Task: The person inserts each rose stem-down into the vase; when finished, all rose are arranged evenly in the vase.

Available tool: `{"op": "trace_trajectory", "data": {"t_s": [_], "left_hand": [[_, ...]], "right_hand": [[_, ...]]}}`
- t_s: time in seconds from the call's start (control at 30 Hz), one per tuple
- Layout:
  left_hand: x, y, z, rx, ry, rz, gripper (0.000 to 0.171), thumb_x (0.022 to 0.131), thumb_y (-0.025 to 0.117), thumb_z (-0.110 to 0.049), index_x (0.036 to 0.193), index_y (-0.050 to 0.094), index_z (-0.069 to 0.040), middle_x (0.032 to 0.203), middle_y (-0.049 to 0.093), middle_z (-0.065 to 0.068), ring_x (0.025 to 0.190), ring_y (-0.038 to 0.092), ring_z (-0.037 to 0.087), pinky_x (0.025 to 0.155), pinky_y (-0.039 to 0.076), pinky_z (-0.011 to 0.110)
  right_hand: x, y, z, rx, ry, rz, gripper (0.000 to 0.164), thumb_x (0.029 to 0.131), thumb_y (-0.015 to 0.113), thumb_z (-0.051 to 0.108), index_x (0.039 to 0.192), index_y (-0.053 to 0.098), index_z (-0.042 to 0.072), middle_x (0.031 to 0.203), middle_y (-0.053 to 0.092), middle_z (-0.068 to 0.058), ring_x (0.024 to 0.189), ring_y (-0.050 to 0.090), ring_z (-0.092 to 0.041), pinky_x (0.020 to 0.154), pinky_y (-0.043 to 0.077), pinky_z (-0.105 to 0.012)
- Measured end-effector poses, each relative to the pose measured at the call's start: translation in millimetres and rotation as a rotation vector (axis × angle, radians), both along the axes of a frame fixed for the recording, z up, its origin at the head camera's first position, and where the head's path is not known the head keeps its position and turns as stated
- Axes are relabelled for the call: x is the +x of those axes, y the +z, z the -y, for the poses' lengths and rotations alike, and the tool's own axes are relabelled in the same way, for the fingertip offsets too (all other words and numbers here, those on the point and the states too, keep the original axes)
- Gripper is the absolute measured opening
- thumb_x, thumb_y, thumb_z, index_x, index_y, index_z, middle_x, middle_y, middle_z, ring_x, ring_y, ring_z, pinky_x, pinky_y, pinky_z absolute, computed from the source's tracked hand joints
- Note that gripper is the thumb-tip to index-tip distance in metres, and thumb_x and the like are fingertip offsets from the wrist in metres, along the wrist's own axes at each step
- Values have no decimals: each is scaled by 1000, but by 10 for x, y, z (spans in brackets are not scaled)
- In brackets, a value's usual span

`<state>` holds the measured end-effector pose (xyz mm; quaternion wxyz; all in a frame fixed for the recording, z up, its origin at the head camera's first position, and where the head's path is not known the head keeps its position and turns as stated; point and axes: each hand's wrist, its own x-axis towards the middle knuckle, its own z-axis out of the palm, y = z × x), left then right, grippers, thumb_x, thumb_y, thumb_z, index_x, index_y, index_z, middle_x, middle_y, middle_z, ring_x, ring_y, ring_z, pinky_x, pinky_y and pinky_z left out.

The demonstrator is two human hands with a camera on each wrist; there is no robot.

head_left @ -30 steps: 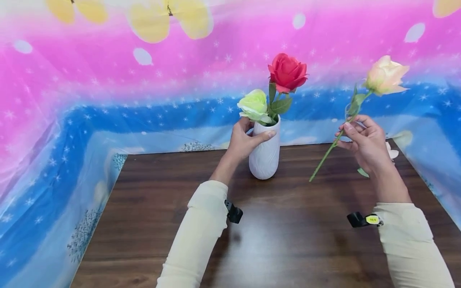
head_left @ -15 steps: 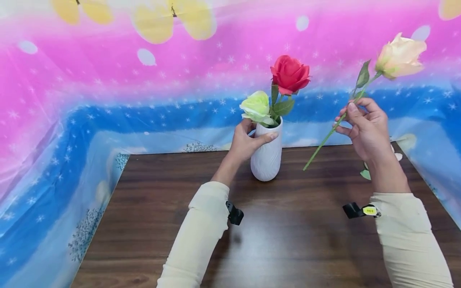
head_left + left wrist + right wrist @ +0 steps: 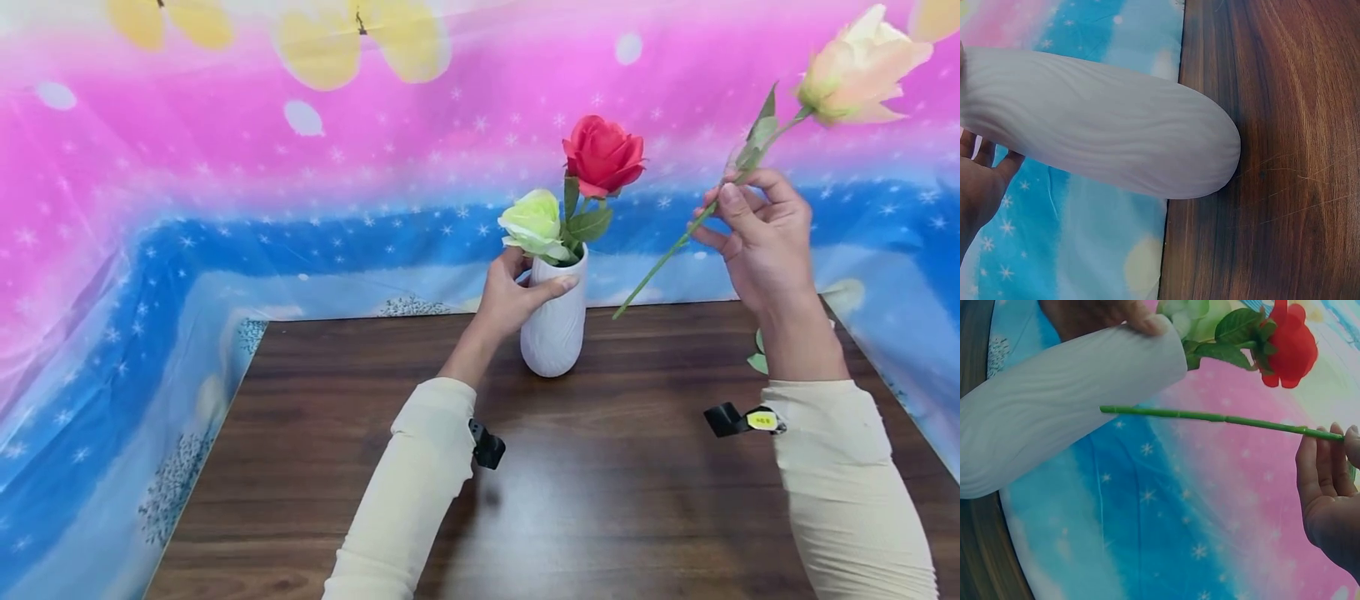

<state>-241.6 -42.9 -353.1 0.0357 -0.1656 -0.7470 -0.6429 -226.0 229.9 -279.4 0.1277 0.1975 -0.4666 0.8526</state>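
A white vase (image 3: 553, 333) with a wavy relief stands on the table, gripped near its rim by my left hand (image 3: 510, 296). In it are a red rose (image 3: 603, 157) and a lower, pale green rose (image 3: 534, 223). To the right, my right hand (image 3: 768, 237) pinches a cream-peach rose (image 3: 862, 67) by its green stem (image 3: 1210, 417) between thumb and fingers. That rose is raised and slanted, bloom at the upper right, its bare stem end pointing down-left toward the vase. In the right wrist view the stem end overlaps the vase's side, and the bloom lies out of sight.
Behind my right wrist, green leaves (image 3: 757, 362) of another flower lie on the brown wooden table (image 3: 360, 433), mostly hidden. A pink and blue patterned cloth (image 3: 225, 150) hangs around the table's back and sides.
My right hand has risen with the cream-peach rose, its bloom shifting up and right and its stem end moving left toward the vase. The left hand and vase stay almost still.
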Motion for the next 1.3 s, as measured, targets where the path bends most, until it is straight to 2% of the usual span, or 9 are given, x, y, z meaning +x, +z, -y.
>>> {"op": "trace_trajectory", "data": {"t_s": [0.27, 0.6, 0.87, 0.97, 1.0, 1.1, 1.3], "left_hand": [[5, -15, -10, 7, -3, 3, 60, 89, 79, -21, 143, 51, -15, 141, 59, 7, 128, 61, 25, 113, 48, 51], [35, -35, 24, -20, 0, 20, 59, 89, 79, -22, 141, 52, -13, 140, 60, 9, 128, 60, 25, 114, 47, 52], [15, 13, -29, -10, 5, 8, 58, 89, 79, -21, 140, 54, -12, 138, 61, 10, 126, 62, 26, 112, 48, 50], [9, 7, -34, -7, 2, 6, 58, 89, 79, -21, 140, 54, -12, 139, 61, 9, 127, 61, 26, 113, 48, 50], [9, 5, -33, -7, 2, 7, 58, 89, 79, -21, 140, 54, -12, 139, 61, 9, 127, 61, 26, 113, 48, 50], [9, 0, -25, -2, 4, 10, 58, 88, 80, -21, 140, 54, -12, 138, 62, 9, 126, 62, 25, 113, 48, 50], [9, -2, -14, 0, 6, 10, 57, 88, 80, -21, 139, 55, -12, 137, 63, 10, 125, 62, 25, 112, 48, 50]], "right_hand": [[-42, 140, 143, -10, -67, -45, 13, 95, 63, -2, 108, 64, -1, 84, 73, -13, 74, 72, -22, 69, 64, -31], [-49, 244, 270, -71, -59, -80, 11, 96, 61, -3, 106, 65, -3, 85, 72, -13, 76, 71, -22, 73, 64, -34], [-68, 454, 284, -128, -106, -115, 7, 96, 61, -4, 101, 64, -6, 83, 71, -14, 74, 71, -22, 68, 64, -33], [-72, 516, 278, -169, -84, -104, 7, 96, 60, -5, 102, 61, -8, 83, 70, -17, 74, 70, -24, 67, 64, -36], [-77, 531, 287, -163, -101, -113, 6, 96, 60, -5, 102, 61, -8, 83, 70, -17, 73, 70, -24, 67, 64, -35], [-84, 562, 311, -188, -59, -104, 8, 96, 60, -6, 103, 60, -9, 84, 70, -19, 75, 71, -26, 69, 64, -37], [-86, 541, 397, -156, -16, -121, 9, 97, 57, -7, 103, 63, -6, 86, 71, -17, 77, 71, -25, 72, 64, -37]]}}
